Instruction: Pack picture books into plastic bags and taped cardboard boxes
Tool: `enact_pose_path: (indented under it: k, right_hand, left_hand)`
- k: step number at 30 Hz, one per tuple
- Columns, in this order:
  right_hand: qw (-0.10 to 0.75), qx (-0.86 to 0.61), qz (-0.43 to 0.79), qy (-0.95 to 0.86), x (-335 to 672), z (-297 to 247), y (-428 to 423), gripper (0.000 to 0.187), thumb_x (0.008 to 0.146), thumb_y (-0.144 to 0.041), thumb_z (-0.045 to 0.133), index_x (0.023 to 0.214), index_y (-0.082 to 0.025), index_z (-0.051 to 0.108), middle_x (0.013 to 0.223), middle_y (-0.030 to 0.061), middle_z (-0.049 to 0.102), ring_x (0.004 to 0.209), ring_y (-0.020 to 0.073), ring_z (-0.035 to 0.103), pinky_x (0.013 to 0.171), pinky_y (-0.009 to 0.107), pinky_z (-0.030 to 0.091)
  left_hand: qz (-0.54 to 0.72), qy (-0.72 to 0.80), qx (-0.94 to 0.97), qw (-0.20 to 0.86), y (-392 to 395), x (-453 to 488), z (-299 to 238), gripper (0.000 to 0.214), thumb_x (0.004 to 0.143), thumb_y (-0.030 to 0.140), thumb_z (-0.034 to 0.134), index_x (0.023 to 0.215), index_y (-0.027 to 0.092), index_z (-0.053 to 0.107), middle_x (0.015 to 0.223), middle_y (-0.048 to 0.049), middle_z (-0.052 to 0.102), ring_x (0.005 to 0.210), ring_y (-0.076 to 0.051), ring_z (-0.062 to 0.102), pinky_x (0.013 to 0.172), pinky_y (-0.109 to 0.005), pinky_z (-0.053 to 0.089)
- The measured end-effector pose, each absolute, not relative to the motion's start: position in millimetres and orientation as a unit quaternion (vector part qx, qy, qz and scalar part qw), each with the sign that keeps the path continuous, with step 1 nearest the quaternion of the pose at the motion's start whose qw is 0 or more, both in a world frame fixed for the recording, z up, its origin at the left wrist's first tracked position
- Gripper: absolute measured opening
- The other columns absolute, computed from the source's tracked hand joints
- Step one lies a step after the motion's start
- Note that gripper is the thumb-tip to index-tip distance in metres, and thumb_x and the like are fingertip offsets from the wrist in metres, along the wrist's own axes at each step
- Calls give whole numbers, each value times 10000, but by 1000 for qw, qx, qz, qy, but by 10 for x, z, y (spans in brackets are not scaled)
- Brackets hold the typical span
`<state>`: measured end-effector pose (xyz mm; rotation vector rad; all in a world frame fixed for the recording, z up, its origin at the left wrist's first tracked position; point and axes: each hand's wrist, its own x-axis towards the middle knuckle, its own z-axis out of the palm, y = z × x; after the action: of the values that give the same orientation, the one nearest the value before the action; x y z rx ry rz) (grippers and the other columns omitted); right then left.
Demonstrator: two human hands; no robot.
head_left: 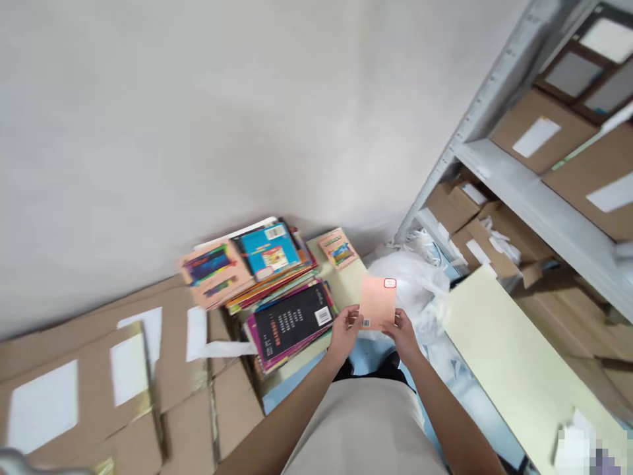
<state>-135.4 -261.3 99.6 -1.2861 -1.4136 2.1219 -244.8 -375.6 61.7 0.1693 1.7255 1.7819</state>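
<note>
The print is too small or blurred for me to read. The peach booklet (377,300) between my left hand (345,328) and right hand (401,329) bears a red-framed label (390,283) near its 1 o'clock corner and 1 barcode near 7 o'clock. From it, the black book (291,323) at 9 o'clock carries pale lines and 1 barcode; the blue book (262,244) at 10 o'clock has 1 barcode.

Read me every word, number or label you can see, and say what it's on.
None is legible.
Pink booklet in left hand and right hand: red-edged sticker, barcode; too small.
Black book: pale lettering, blurred.
Blue book: print, blurred.
Other pink booklets: cover print, too small.
White box labels: no readable text.
</note>
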Motion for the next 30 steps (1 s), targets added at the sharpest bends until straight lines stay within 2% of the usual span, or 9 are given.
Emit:
enact_pose_path:
  k: [6,10,13,16,18,22,25,28,30]
  right_hand:
    - [317,-481,703,-417,-419,1188,-2135,485,630,-447,818,994,-219,591,957,48,734,778,193,698,676,317,567]
    - [414,-505,641,-405,354,1265,-1828,440,628,-450,815,935,-226,591,976,42,726,735,192,697,636,330,580]
    - [458,-528,565,-439,893,1277,-1642,367,674,-439,777,899,-218,590,941,41,714,741,196,699,649,334,584]
    - [455,-554,500,-485,1299,1287,-1540,306,737,-429,719,917,-211,599,886,51,714,769,208,704,607,304,572]
    - [439,-556,469,-527,1484,1300,-1521,276,799,-412,661,982,-208,625,928,77,725,822,215,707,616,300,577]
    - [423,-512,381,-643,1732,1291,-1543,263,845,-338,620,1078,-232,681,1171,125,686,1056,251,664,818,380,585]
    - [410,-493,324,-696,1896,1239,-1548,241,825,-321,651,1044,-245,718,1200,132,673,1111,277,638,939,449,537]
    - [435,-545,288,-656,2071,1203,-1480,250,844,-332,631,1065,-245,708,1252,140,635,1180,289,591,997,491,489]
    - [464,-603,281,-585,2183,1211,-1370,338,831,-383,645,1134,-235,670,1308,155,589,1245,310,536,1025,528,450]
  left_hand:
    - [601,631,242,427,-2824,-1880,748,410,752,480,633,1024,174,637,899,-54,666,785,-171,639,723,-332,545]
    - [531,665,367,374,-2308,-1231,898,380,770,403,646,1100,214,645,1095,-91,640,1013,-228,625,847,-393,529]
    - [512,625,453,376,-2049,-671,1006,382,802,369,631,1164,247,635,1158,-100,620,1060,-231,614,899,-406,515]
    - [495,544,475,482,-1845,-136,1089,435,804,387,641,1216,251,612,1208,-112,618,1074,-236,623,876,-393,534]
    - [494,498,445,557,-1726,151,1128,496,802,430,652,1253,236,583,1256,-130,611,1113,-253,619,858,-381,549]
    - [505,465,375,624,-1534,484,1176,520,786,508,668,1198,199,602,1237,-135,650,1098,-261,634,884,-373,543]
    - [505,472,319,648,-1427,575,1202,506,770,562,663,1105,183,642,1179,-122,688,1057,-260,650,879,-367,539]
    - [481,468,274,689,-1349,605,1239,538,744,582,677,1120,197,653,1171,-102,702,1038,-268,661,829,-359,548]
    - [464,460,260,710,-1310,604,1270,552,713,570,712,1124,203,665,1151,-92,714,1037,-268,664,826,-352,545]
